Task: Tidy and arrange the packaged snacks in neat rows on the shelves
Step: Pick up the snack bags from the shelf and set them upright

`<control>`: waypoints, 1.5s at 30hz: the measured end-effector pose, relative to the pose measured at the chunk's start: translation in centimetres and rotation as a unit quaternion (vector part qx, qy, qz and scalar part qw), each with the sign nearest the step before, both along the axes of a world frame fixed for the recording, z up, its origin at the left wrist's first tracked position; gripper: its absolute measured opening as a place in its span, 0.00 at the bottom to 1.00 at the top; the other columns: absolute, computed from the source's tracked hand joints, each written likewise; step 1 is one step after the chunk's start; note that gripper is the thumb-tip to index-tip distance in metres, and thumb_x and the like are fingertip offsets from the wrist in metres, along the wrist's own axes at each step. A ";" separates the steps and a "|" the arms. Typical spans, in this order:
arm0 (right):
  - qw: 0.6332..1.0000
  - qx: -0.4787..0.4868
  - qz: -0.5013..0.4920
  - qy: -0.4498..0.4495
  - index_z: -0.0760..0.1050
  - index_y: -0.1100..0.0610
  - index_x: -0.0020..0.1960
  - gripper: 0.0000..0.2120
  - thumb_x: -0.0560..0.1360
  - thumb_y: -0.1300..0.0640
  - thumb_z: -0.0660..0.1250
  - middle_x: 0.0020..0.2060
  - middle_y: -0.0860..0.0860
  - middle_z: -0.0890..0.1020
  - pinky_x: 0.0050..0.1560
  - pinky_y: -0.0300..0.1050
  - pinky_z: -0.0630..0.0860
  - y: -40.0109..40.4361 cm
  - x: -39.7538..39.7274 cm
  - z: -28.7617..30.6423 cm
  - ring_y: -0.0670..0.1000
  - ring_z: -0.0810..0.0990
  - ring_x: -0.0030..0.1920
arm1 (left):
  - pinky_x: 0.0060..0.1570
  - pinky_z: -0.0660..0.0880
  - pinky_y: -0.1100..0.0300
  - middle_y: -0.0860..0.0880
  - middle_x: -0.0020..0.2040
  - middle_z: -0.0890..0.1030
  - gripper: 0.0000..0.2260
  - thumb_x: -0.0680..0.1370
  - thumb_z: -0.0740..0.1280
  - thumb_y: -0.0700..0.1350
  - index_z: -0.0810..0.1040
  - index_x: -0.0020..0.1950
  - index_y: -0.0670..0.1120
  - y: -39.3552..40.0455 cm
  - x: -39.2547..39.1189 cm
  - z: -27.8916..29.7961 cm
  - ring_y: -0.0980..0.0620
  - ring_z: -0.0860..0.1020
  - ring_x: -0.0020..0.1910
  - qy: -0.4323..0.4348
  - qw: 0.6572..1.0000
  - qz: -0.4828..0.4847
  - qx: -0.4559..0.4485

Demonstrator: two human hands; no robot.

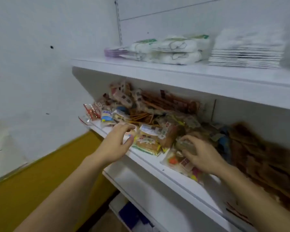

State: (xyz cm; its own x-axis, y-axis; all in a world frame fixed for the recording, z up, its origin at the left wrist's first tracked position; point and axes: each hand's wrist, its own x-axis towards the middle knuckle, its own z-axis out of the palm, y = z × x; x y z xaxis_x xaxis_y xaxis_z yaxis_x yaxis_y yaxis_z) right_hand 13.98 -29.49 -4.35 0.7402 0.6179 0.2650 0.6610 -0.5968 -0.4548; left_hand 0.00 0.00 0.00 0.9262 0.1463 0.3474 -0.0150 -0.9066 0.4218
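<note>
Left hand (115, 143) hovering loose, empty, frame centre. Right hand (199, 156) gripping packet (185, 145). Snacks (147, 113) piling near shelf (177, 180) lip, probably sliding off if nudged.

Views: one only, a wide-angle head camera; no second view shares the scene.
Position: at head height, close in front of the white shelving, within arm's reach of the middle shelf (157, 166).
Direction: forward and down, turned a little leftward toward the wall (32, 72) at the shelving's left end.
Tilt: the shelf edges run slanted, lower at the right.
Coverage: top shelf (174, 72) above, middle shelf's front edge at centre, lower shelf (141, 195) beneath, floor (32, 190) at lower left.
Nearness: both forearms enter from the bottom edge.
Sharpness: blurred, most at the right.
</note>
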 end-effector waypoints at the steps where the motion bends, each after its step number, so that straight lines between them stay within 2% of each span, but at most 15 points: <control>1: 1.000 0.008 -0.026 0.005 0.73 0.47 0.70 0.21 0.78 0.48 0.69 0.66 0.48 0.76 0.58 0.43 0.74 -0.3 0.0 -0.7 0.52 0.78 0.63 | 0.62 0.71 0.59 0.55 0.67 0.74 0.18 0.84 0.62 0.52 0.70 0.74 0.54 -0.4 1.6 -0.7 0.56 0.73 0.65 0.003 1.000 -0.018 -0.017; 5: 0.994 0.039 -0.085 -0.055 0.77 0.48 0.66 0.20 0.74 0.53 0.70 0.64 0.50 0.75 0.62 0.51 0.75 -0.5 -0.3 -3.4 0.54 0.75 0.63 | 0.60 0.75 0.56 0.54 0.66 0.74 0.18 0.83 0.63 0.50 0.69 0.74 0.56 -2.9 7.4 -3.8 0.56 0.74 0.62 0.018 0.994 -0.098 -0.048; 10: 0.974 0.000 -0.215 -0.073 0.76 0.47 0.64 0.23 0.70 0.53 0.71 0.64 0.50 0.73 0.65 0.58 0.73 1.1 -0.6 -4.3 0.57 0.73 0.64 | 0.61 0.73 0.45 0.48 0.63 0.71 0.18 0.81 0.64 0.48 0.70 0.71 0.53 -4.6 12.8 -6.5 0.45 0.71 0.64 0.009 0.987 -0.159 0.005; 14: 0.969 -0.008 -0.237 -0.062 0.75 0.46 0.64 0.22 0.71 0.51 0.72 0.63 0.48 0.76 0.69 0.57 0.70 2.0 -1.2 -4.3 0.54 0.74 0.66 | 0.67 0.71 0.42 0.44 0.72 0.67 0.20 0.79 0.66 0.47 0.71 0.72 0.54 -4.4 15.0 -7.5 0.40 0.68 0.70 0.022 0.983 -0.180 -0.010; 19: 0.959 0.067 -0.270 -0.060 0.76 0.49 0.64 0.22 0.70 0.57 0.72 0.67 0.48 0.73 0.69 0.45 0.72 1.8 -2.9 -3.9 0.51 0.72 0.69 | 0.63 0.72 0.43 0.41 0.65 0.73 0.15 0.76 0.65 0.45 0.77 0.64 0.49 -6.1 15.4 -7.8 0.38 0.71 0.64 -0.056 0.981 -0.184 -0.020; 21: 0.946 0.101 -0.301 -0.069 0.76 0.49 0.64 0.21 0.71 0.58 0.69 0.67 0.49 0.73 0.67 0.44 0.73 1.0 -4.1 -3.5 0.51 0.71 0.69 | 0.60 0.74 0.43 0.43 0.57 0.76 0.15 0.77 0.60 0.50 0.74 0.63 0.53 -8.5 15.6 -7.0 0.39 0.75 0.58 -0.037 0.970 -0.238 -0.029; 24: 0.925 0.101 -0.353 -0.094 0.75 0.47 0.63 0.19 0.72 0.56 0.66 0.65 0.51 0.74 0.61 0.37 0.71 -2.4 -6.2 -2.9 0.50 0.72 0.66 | 0.62 0.72 0.45 0.44 0.60 0.76 0.14 0.75 0.62 0.47 0.79 0.59 0.50 -13.5 16.2 -6.4 0.41 0.73 0.62 -0.062 0.940 -0.337 -0.010; 27: 0.898 0.069 -0.425 -0.092 0.76 0.52 0.65 0.22 0.71 0.59 0.69 0.63 0.52 0.77 0.59 0.44 0.75 -8.0 -7.7 -2.9 0.54 0.76 0.63 | 0.60 0.71 0.42 0.48 0.57 0.76 0.12 0.73 0.62 0.47 0.80 0.53 0.49 -18.1 16.4 -6.0 0.42 0.74 0.61 -0.072 0.912 -0.402 0.023; 29: 0.889 0.032 -0.453 -0.066 0.77 0.51 0.68 0.25 0.71 0.60 0.71 0.63 0.50 0.79 0.61 0.44 0.75 -11.8 -8.3 -3.1 0.54 0.77 0.63 | 0.64 0.70 0.41 0.51 0.59 0.77 0.14 0.74 0.60 0.48 0.81 0.54 0.50 -20.5 16.9 -6.4 0.46 0.74 0.62 -0.060 0.899 -0.431 0.042; 33: 0.899 0.009 -0.437 -0.036 0.80 0.46 0.64 0.21 0.72 0.49 0.66 0.57 0.47 0.83 0.48 0.45 0.79 -17.4 -9.0 -3.3 0.50 0.81 0.51 | 0.64 0.74 0.49 0.54 0.67 0.76 0.17 0.79 0.60 0.52 0.77 0.67 0.53 -24.3 17.3 -6.9 0.51 0.75 0.66 0.038 0.882 -0.461 0.083; 35: 0.907 -0.006 -0.420 -0.011 0.80 0.46 0.62 0.22 0.71 0.44 0.60 0.53 0.47 0.84 0.45 0.47 0.80 -19.4 -8.6 -4.1 0.50 0.81 0.47 | 0.60 0.76 0.51 0.56 0.64 0.76 0.16 0.79 0.61 0.55 0.76 0.65 0.55 -25.1 17.7 -7.5 0.52 0.74 0.64 0.068 0.885 -0.445 0.121; 38: 0.924 -0.062 -0.376 0.022 0.77 0.43 0.59 0.15 0.73 0.47 0.64 0.50 0.44 0.82 0.45 0.47 0.80 -22.1 -7.1 -5.7 0.47 0.81 0.45 | 0.59 0.75 0.53 0.58 0.62 0.75 0.14 0.78 0.62 0.57 0.77 0.62 0.58 -25.9 18.1 -7.7 0.55 0.74 0.63 0.083 0.899 -0.407 0.140; 40: 0.932 -0.051 -0.360 0.009 0.75 0.45 0.63 0.18 0.74 0.51 0.69 0.56 0.46 0.80 0.50 0.46 0.80 -23.4 -5.7 -5.8 0.48 0.80 0.51 | 0.62 0.74 0.53 0.59 0.63 0.75 0.14 0.79 0.65 0.55 0.76 0.64 0.58 -26.5 18.1 -7.2 0.56 0.73 0.63 0.091 0.907 -0.389 0.135; 42: 0.942 -0.047 -0.333 -0.024 0.71 0.45 0.69 0.26 0.72 0.48 0.71 0.64 0.49 0.76 0.60 0.49 0.76 -24.3 -4.5 -5.5 0.52 0.75 0.62 | 0.63 0.72 0.52 0.57 0.62 0.76 0.12 0.79 0.66 0.53 0.78 0.63 0.56 -27.4 17.8 -7.2 0.55 0.73 0.62 0.081 0.919 -0.366 0.125; 45: 0.951 -0.105 -0.287 0.045 0.60 0.42 0.76 0.37 0.71 0.42 0.71 0.73 0.47 0.66 0.71 0.54 0.63 -24.3 -2.6 -4.5 0.52 0.63 0.72 | 0.63 0.71 0.48 0.57 0.56 0.78 0.10 0.77 0.64 0.53 0.79 0.57 0.56 -28.5 16.9 -7.2 0.54 0.75 0.59 0.081 0.941 -0.313 0.100</control>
